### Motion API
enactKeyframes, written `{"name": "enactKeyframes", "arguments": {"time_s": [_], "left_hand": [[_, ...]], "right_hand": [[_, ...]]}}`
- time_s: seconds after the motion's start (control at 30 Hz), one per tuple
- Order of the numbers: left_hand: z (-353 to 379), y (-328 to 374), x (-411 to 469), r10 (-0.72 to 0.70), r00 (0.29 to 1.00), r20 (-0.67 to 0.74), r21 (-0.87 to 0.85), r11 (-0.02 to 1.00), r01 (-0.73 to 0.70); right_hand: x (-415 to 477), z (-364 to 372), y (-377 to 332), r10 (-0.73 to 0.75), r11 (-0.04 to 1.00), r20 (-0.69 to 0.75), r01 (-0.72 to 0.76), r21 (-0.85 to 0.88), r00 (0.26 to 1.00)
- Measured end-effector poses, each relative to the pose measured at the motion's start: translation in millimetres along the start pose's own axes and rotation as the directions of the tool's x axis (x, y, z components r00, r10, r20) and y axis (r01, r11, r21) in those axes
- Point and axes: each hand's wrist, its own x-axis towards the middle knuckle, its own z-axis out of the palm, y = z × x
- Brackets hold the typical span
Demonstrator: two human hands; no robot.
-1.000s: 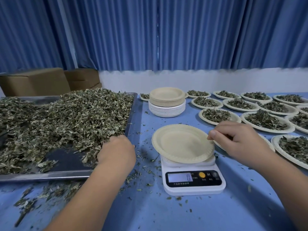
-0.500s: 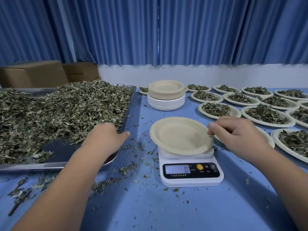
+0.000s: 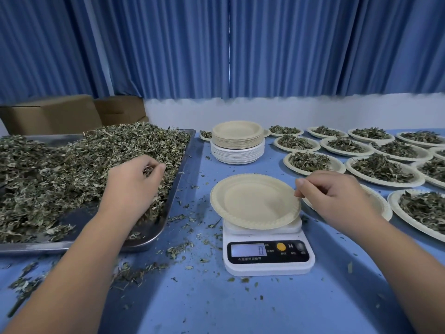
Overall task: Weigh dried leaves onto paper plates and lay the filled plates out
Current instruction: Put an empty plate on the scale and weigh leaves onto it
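Grabbing dried leaves (image 3: 72,169) now, left hand (image 3: 131,186) fingers (image 3: 157,168) curled round small clump, heap all around them in tray (image 3: 77,216). Right hand (image 3: 337,194) pinches rim of empty paper plate (image 3: 252,201) on scale (image 3: 268,259). Leaves look feather-light, crumbly, so loose scoop. Plate flimsy, hold by rim.

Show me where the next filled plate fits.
Bare table: in front of the scale, between the forearms; a narrow gap before the plate stack. Crowded: filled plates cover the right side; leaf scraps beside the tray.
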Motion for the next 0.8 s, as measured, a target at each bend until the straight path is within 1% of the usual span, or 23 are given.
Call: {"name": "enactKeyframes", "arguments": {"time_s": [0.07,0.2,0.3,0.4,0.43,0.5,0.57,0.63,0.73,0.8], "left_hand": [[-2.4,10.8,-3.3,0.031,0.998,-0.045,-0.073,0.997,-0.035],[-4.0,33.0,-4.6,0.023,0.991,-0.13,-0.225,0.973,-0.052],[2.0,58.6,-3.9,0.076,0.982,-0.171,-0.322,0.938,-0.129],[18.6,89.3,-5.2,0.205,0.967,-0.152,-0.311,0.919,-0.244],[25.6,98.1,-5.6,0.279,0.949,-0.146,-0.274,0.91,-0.31],[40.6,112.9,-5.8,0.436,0.892,-0.123,-0.202,0.869,-0.452],[54.6,122.4,-5.6,0.518,0.854,-0.043,-0.195,0.834,-0.516],[66.7,127.1,-9.5,0.549,0.829,0.104,-0.205,0.828,-0.523],[76.7,124.6,-19.3,0.516,0.768,0.379,-0.152,0.853,-0.499],[76.5,119.4,-25.9,0.498,0.725,0.475,-0.131,0.855,-0.502]], "right_hand": [[1.1,1.2,0.7,-0.009,1.0,-0.017,0.009,-0.002,1.0],[2.1,1.1,1.2,-0.009,1.0,-0.032,0.01,0.029,0.999],[2.6,0.6,3.3,0.01,0.999,-0.026,-0.009,0.041,1.0],[3.8,-0.1,5.3,0.026,0.999,-0.034,-0.024,0.041,0.999],[4.0,-0.3,6.1,0.031,0.999,-0.042,-0.03,0.033,0.999],[4.5,-0.8,7.9,0.057,0.998,-0.063,-0.056,0.023,0.996],[5.2,-1.8,10.1,0.094,0.996,-0.079,-0.092,0.021,0.993],[5.4,-3.5,11.8,0.112,0.994,-0.088,-0.111,0.017,0.99],[6.7,-4.8,11.8,0.102,0.995,-0.088,-0.103,-0.006,0.991],[7.2,-4.5,10.9,0.083,0.996,-0.081,-0.084,-0.013,0.993]]}}
